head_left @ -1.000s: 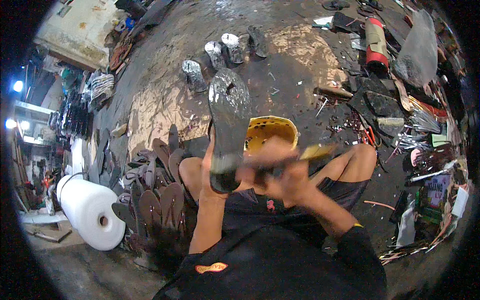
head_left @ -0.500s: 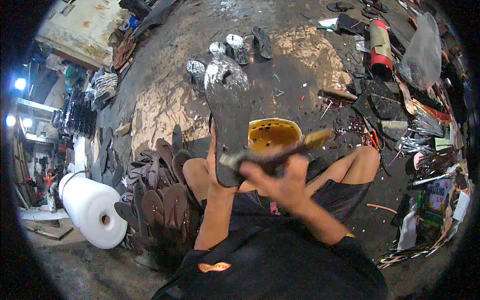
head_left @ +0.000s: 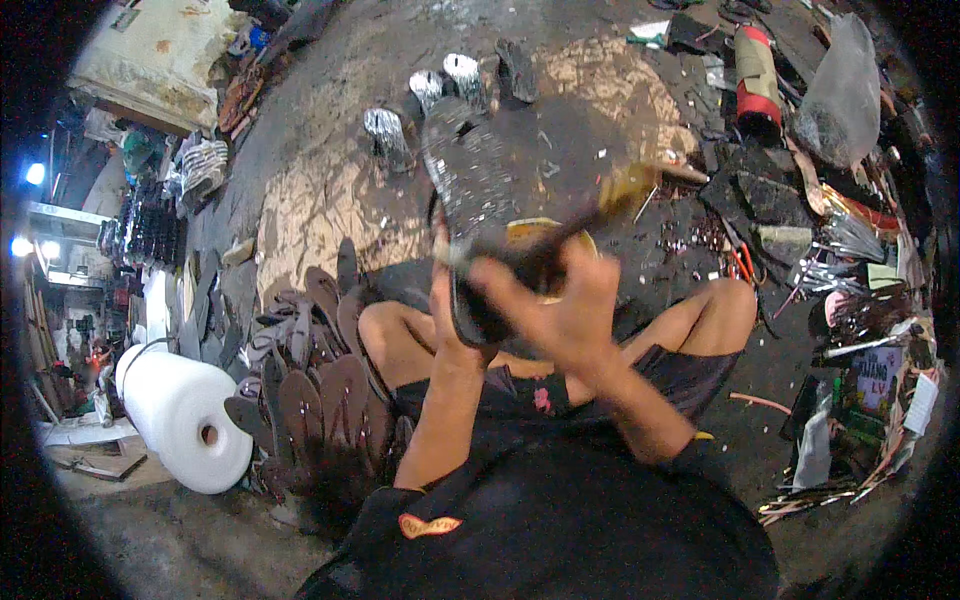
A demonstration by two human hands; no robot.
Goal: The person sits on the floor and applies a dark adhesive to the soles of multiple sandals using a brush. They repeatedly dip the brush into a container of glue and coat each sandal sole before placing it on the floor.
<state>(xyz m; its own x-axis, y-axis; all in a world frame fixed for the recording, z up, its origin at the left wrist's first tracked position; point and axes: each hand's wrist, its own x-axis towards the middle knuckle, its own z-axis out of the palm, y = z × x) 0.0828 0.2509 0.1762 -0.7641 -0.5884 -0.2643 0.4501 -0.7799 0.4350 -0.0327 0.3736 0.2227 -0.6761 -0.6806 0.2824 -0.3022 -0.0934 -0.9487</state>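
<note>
My left hand (head_left: 446, 312) grips a dark sandal sole (head_left: 465, 170) near its heel, toe end pointing away from me. Shiny wet streaks cover the sole's upper part. Blurred by motion, my right hand (head_left: 572, 305) is closed around a brush-like tool (head_left: 575, 228) with a dark middle and a yellowish far end. Its pale near end lies over or beside the sole; contact cannot be told. Partly hidden behind the tool, a yellow bowl (head_left: 533, 224) sits on the floor. Farther off lie several small sole pieces (head_left: 463, 78), some coated shiny white.
Left of my crossed legs are a pile of brown flip-flops (head_left: 345, 395) and a white foam roll (head_left: 190, 425). At right, a red-and-tan cylinder (head_left: 757, 80), a clear plastic bag (head_left: 842, 95), orange-handled scissors (head_left: 742, 262) and scattered scraps line the floor.
The sole has tilted and shifted slightly away, and the shine at its toe looks more spread and streaky. My right hand and the tool have moved up, the tool's yellowish end swinging farther from me.
</note>
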